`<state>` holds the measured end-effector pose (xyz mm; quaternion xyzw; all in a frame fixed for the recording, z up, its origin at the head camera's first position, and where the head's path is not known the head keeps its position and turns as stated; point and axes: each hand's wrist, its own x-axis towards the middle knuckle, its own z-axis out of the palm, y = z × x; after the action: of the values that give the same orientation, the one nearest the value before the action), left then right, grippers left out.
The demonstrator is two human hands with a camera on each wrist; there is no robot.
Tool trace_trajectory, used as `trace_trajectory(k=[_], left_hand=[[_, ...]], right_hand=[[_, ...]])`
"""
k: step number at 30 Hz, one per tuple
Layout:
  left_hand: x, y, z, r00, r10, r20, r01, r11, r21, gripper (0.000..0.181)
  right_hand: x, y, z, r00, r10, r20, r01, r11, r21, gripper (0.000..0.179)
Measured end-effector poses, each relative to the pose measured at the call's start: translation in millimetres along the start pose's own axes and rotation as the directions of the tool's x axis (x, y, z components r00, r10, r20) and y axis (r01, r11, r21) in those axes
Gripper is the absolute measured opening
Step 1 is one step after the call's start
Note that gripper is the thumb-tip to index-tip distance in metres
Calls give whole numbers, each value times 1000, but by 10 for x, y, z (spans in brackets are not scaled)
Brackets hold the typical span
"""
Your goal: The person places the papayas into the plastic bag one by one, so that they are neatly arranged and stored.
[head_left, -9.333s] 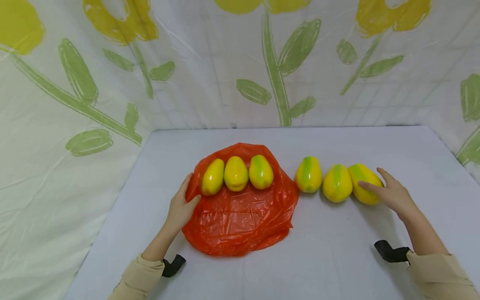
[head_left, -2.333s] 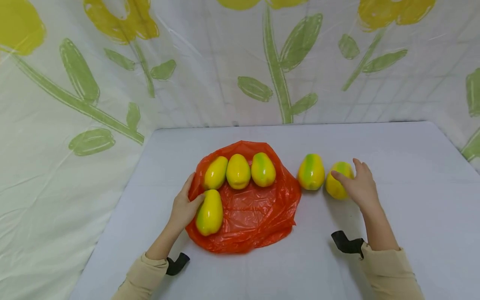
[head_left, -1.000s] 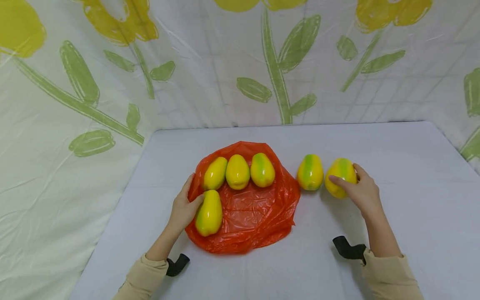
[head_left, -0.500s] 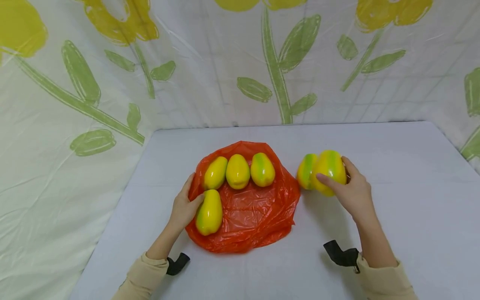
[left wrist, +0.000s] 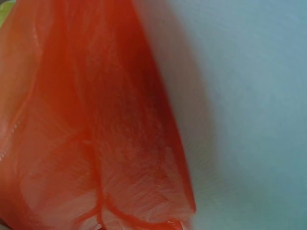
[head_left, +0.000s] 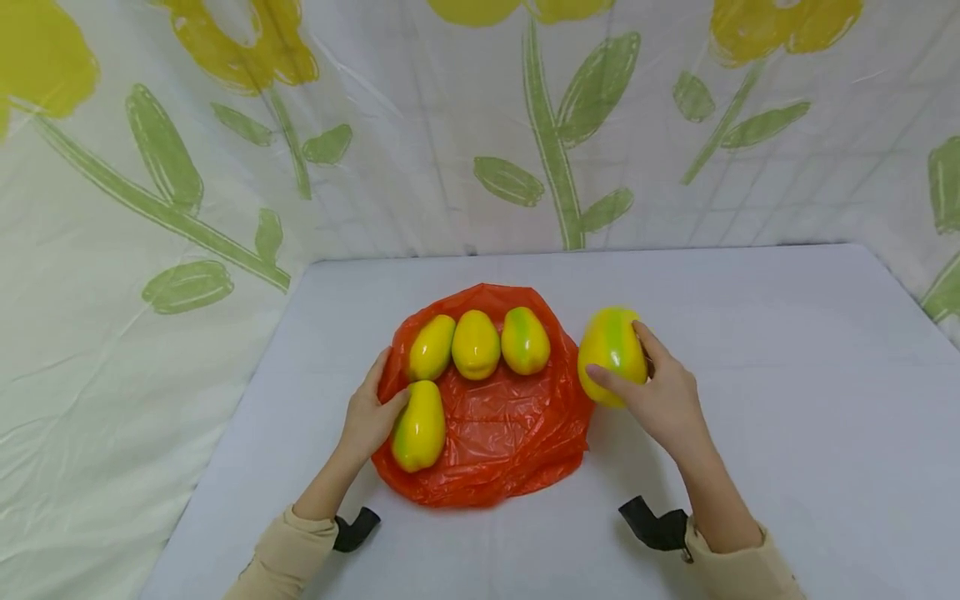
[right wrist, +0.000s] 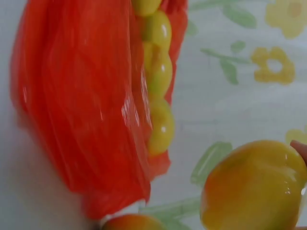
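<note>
In the head view my right hand [head_left: 669, 410] grips a yellow papaya with a green stripe [head_left: 611, 346], thumb in front and fingers around its far right side. It is at the right edge of a red plastic bag [head_left: 491, 433]. My left hand [head_left: 369, 418] holds the bag's left rim, thumb on the inside next to a papaya [head_left: 420, 429]. Three more papayas [head_left: 476, 343] lie in a row at the bag's back. The right wrist view shows the held papaya [right wrist: 256, 187] and part of another papaya [right wrist: 132, 223], which the held one hides in the head view.
A pale cloth-covered table [head_left: 787, 375] lies under everything. Behind it hangs a white sheet [head_left: 420, 167] printed with yellow flowers and green leaves. Black angled pieces [head_left: 654, 527] stick out at both cuffs.
My right hand has taken hold of the rightmost papaya, lifted it and carried it left, in front of the other loose one. My left hand has stayed at the bag's rim.
</note>
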<state>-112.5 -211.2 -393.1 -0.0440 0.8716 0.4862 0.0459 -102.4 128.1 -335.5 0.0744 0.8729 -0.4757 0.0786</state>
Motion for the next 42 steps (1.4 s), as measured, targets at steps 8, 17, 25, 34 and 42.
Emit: trace_trajectory(k=[8, 17, 25, 34, 42], left_hand=[[-5, -10, 22, 1000, 5, -7, -5, 1000, -8, 68], [-14, 19, 18, 1000, 6, -13, -6, 1000, -9, 67], [-13, 21, 16, 1000, 10, -8, -10, 1000, -4, 68], [-7, 10, 15, 1000, 3, -14, -4, 1000, -7, 68], [-2, -3, 17, 1000, 11, -16, -11, 1000, -6, 68]], right_hand=[[-94, -80, 312, 998, -40, 48, 40, 999, 9, 90], [-114, -138, 572, 995, -90, 44, 90, 996, 18, 89], [-133, -170, 808, 990, -120, 74, 118, 993, 28, 89], [-145, -186, 1047, 984, -126, 125, 122, 992, 40, 88], [-176, -166, 1197, 972, -157, 177, 149, 987, 59, 88]])
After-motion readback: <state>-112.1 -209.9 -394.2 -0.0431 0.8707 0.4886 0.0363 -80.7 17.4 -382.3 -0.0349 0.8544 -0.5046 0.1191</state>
